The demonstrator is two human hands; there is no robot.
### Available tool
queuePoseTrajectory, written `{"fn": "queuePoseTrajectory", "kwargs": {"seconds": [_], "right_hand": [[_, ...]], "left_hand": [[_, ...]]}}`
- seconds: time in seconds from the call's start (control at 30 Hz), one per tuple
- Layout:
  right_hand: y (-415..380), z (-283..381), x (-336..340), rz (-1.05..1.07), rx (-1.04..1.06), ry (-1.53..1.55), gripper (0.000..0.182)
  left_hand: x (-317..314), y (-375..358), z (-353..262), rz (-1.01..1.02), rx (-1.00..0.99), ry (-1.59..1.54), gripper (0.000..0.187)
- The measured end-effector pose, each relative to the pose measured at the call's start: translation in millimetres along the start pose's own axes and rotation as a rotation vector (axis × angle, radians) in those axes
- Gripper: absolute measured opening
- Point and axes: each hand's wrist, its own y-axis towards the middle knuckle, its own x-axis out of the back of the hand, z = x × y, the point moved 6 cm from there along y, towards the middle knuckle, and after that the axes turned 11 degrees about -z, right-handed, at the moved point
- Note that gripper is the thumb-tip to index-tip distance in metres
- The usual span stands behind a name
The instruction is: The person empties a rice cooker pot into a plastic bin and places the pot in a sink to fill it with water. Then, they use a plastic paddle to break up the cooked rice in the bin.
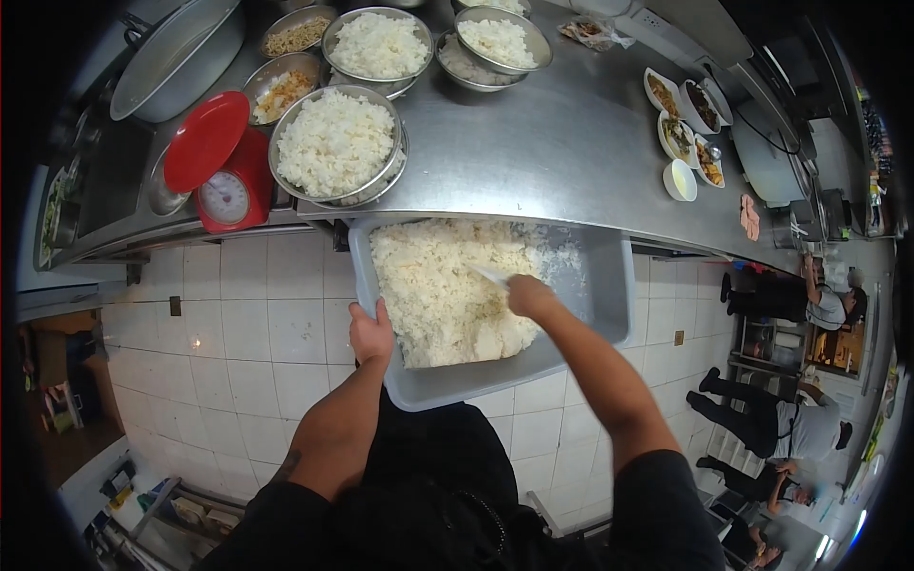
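Observation:
A grey plastic tub sits below the counter's front edge, with a thick slab of cooked white rice filling its left and middle part. My left hand grips the tub's left rim, thumb pointing up. Over the rice, my right hand is closed around a white rice paddle, whose blade points left and touches the rice. Loose grains are scattered over the tub's bare right part. The paddle's handle is hidden inside my fist.
On the steel counter stand metal bowls of rice, a red scale, and a large metal basin. Small white dishes of food sit to the right. Several people stand at the far right. White tiles cover the floor.

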Motion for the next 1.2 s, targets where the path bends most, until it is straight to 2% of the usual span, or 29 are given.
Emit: {"fn": "queuePoseTrajectory", "kwargs": {"seconds": [0.07, 0.13, 0.17, 0.23, 0.33, 0.37, 0.4, 0.43, 0.47, 0.5, 0.53, 0.6, 0.67, 0.73, 0.77, 0.83, 0.87, 0.93, 1.0, 1.07, 1.1, 1.17, 1.2], "right_hand": [[20, 30, -1, 0.027, -0.019, -0.012, 0.035], [20, 44, 12, -0.006, -0.074, 0.112, 0.033], [16, 39, -7, 0.001, -0.092, 0.117, 0.033], [27, 33, -44, -0.193, -0.079, 0.314, 0.033], [-5, 37, -61, -0.233, -0.120, 0.482, 0.056], [-13, 31, -58, -0.229, -0.128, 0.493, 0.056], [-20, 24, -45, -0.249, 0.022, 0.486, 0.062], [-26, 16, -28, -0.273, 0.175, 0.473, 0.068], [-32, 3, -12, -0.277, 0.203, 0.461, 0.064], [-35, -11, 6, -0.222, 0.152, 0.437, 0.055], [-39, -19, 27, -0.220, 0.212, 0.295, 0.050], [-52, -33, 73, -0.142, 0.194, 0.157, 0.048], [-71, -31, 118, -0.178, 0.216, 0.050, 0.047], [-82, -27, 127, -0.032, 0.181, -0.195, 0.044], [-84, -22, 112, 0.033, 0.242, -0.283, 0.036], [-90, -5, 64, 0.033, 0.277, -0.368, 0.026], [-82, -1, 31, -0.076, 0.234, -0.301, 0.021], [-92, 8, 9, -0.109, 0.139, -0.192, 0.022], [-105, -8, -31, -0.146, 0.103, -0.090, 0.028], [-113, -33, -56, -0.316, -0.039, 0.144, 0.042], [-100, -37, -73, -0.327, -0.033, 0.129, 0.042], [-77, -39, -100, -0.496, -0.060, 0.410, 0.056], [-73, -42, -103, -0.501, -0.058, 0.413, 0.056]], "left_hand": [[-11, -10, 2, -0.052, -0.015, -0.031, 0.046], [-20, -15, 4, -0.067, -0.004, -0.070, 0.046], [-19, -22, 6, -0.095, 0.014, -0.109, 0.046], [-16, -30, 8, -0.106, 0.016, -0.157, 0.046], [-16, -21, 6, -0.094, 0.023, -0.146, 0.047], [-14, -23, 11, -0.054, 0.038, -0.078, 0.048], [-10, -22, 12, -0.050, 0.034, -0.074, 0.048], [-8, -19, 9, -0.002, 0.032, -0.100, 0.048], [-5, -18, 9, 0.044, 0.035, -0.126, 0.048], [4, -19, 11, 0.044, 0.041, -0.124, 0.048], [12, -22, 11, 0.061, 0.017, -0.091, 0.048], [20, -24, 18, 0.085, 0.001, -0.054, 0.047], [26, -13, 28, 0.125, -0.015, -0.059, 0.045], [30, -6, 31, 0.119, -0.031, -0.005, 0.043], [33, -4, 31, 0.091, -0.042, 0.020, 0.044], [37, 3, 23, 0.060, -0.065, 0.033, 0.044], [38, 2, 24, 0.061, -0.058, 0.028, 0.044], [38, 1, 27, 0.059, -0.039, 0.015, 0.044], [37, 2, 29, 0.044, -0.077, 0.015, 0.044], [38, 2, 31, 0.054, -0.076, 0.010, 0.044], [37, 1, 30, 0.063, -0.076, 0.019, 0.044], [41, -2, 24, 0.071, -0.066, 0.021, 0.045], [44, -2, 22, 0.084, -0.066, 0.041, 0.046]]}}
